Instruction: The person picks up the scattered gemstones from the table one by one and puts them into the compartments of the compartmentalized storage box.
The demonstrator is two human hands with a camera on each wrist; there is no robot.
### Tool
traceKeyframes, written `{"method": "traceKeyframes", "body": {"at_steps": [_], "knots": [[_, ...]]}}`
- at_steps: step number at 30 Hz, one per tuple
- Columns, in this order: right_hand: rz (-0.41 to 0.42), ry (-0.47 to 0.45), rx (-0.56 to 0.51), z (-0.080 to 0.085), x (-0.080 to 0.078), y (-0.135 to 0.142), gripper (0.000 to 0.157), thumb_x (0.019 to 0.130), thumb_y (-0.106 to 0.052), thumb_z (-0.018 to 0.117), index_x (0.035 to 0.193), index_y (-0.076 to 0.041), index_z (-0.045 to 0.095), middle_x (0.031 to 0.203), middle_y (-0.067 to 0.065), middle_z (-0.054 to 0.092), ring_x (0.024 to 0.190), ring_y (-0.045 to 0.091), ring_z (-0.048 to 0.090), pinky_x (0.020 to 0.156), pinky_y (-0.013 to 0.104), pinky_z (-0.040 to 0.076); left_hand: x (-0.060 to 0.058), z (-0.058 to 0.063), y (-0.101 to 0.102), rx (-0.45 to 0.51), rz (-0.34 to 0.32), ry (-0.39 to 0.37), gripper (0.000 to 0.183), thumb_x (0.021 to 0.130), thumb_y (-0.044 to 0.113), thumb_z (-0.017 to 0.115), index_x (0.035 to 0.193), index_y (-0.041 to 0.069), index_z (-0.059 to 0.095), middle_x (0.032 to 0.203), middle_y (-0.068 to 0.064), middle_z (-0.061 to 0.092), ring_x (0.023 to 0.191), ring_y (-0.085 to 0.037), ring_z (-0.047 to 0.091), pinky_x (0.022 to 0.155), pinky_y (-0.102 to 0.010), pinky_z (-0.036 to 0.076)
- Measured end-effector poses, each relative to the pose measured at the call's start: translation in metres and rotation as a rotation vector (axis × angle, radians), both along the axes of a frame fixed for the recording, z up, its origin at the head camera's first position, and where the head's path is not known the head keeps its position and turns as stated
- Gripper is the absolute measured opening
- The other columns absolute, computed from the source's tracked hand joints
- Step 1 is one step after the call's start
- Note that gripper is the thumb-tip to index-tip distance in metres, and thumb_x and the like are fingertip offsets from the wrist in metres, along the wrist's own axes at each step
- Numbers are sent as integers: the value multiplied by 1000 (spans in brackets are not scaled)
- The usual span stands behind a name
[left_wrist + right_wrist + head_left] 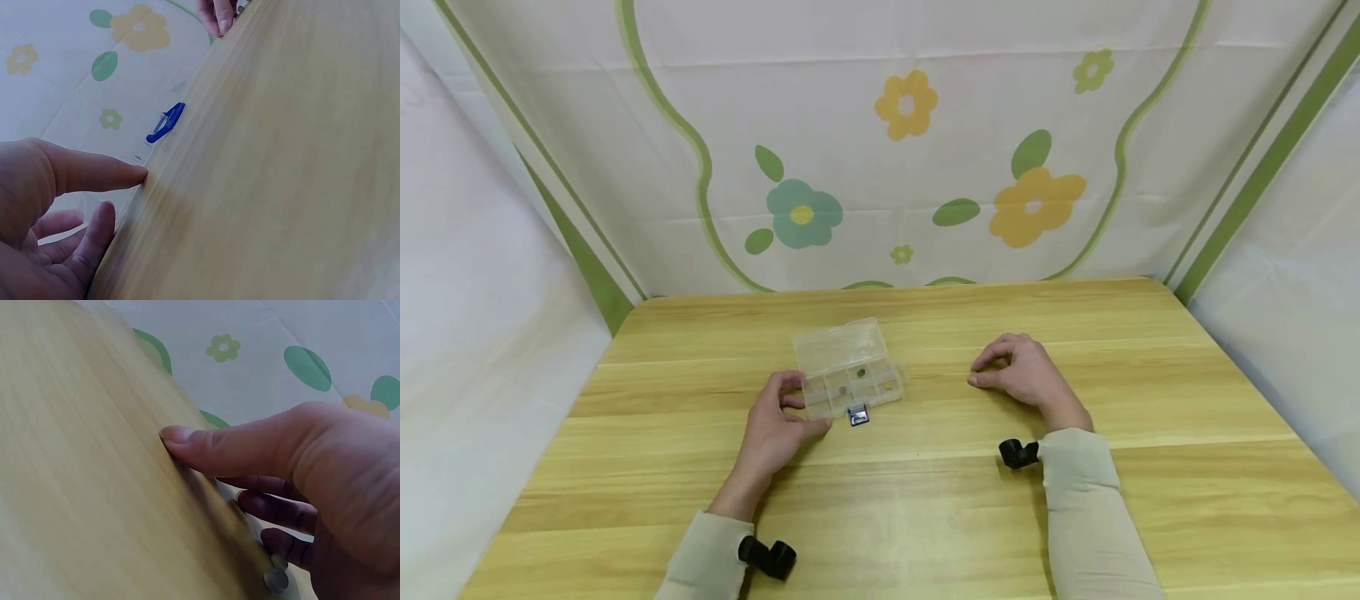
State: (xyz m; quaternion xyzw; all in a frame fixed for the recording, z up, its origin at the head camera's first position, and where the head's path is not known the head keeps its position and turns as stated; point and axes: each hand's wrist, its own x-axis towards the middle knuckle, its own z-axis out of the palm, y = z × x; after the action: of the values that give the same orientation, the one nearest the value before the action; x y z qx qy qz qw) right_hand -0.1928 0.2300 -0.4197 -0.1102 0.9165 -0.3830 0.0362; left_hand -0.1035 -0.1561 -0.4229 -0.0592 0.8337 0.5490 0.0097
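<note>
Head view: the clear box (852, 388), lid (841, 345) open, left of centre, is gripped by the left hand (775, 427), apparently steadied for filling; whether anything is pinched by the right hand (1028, 373) cannot be told, but a fingertip pinch is probably needed next.

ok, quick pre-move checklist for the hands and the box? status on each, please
1. Lid open: ok, folded back behind the clear box.
2. Blue latch unfastened: ok, sticks out at the box's near edge.
3. Left hand steadying the box: ok, fingers at its left side, thumb at the near edge.
4. Right hand away from the box: ok, low over the table to its right, apart from it.
5. Small round pieces by the right fingers secured: cannot tell, could be held or lying on the table.
6. Green piece inside a compartment: ok.
</note>
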Motion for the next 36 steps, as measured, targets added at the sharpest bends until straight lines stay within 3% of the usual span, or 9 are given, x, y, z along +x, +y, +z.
{"method": "traceKeyframes", "body": {"at_steps": [10,21,36], "knots": [[-16,32,13,-1,1,-3,8,89,-24,89,95,-20,85,110,5,76,117,32,63,112,57,44,-2,0,1,-27,15,-17,75,82,5,90,147,11,53,129,-15,64,113,-28,58,88,-34,49],[-121,-3,-48,3,3,-10,15,95,-25,84,107,-17,84,115,8,79,112,30,67,104,52,50,-2,-1,0,-36,18,-19,75,82,5,90,147,11,53,128,-15,63,113,-28,58,88,-34,49],[-124,-21,-102,6,2,-26,18,95,-29,84,109,-18,83,114,6,78,97,24,66,85,37,51,-2,0,1,-42,15,-16,75,82,5,90,148,10,53,129,-15,63,113,-28,58,88,-34,49]]}}
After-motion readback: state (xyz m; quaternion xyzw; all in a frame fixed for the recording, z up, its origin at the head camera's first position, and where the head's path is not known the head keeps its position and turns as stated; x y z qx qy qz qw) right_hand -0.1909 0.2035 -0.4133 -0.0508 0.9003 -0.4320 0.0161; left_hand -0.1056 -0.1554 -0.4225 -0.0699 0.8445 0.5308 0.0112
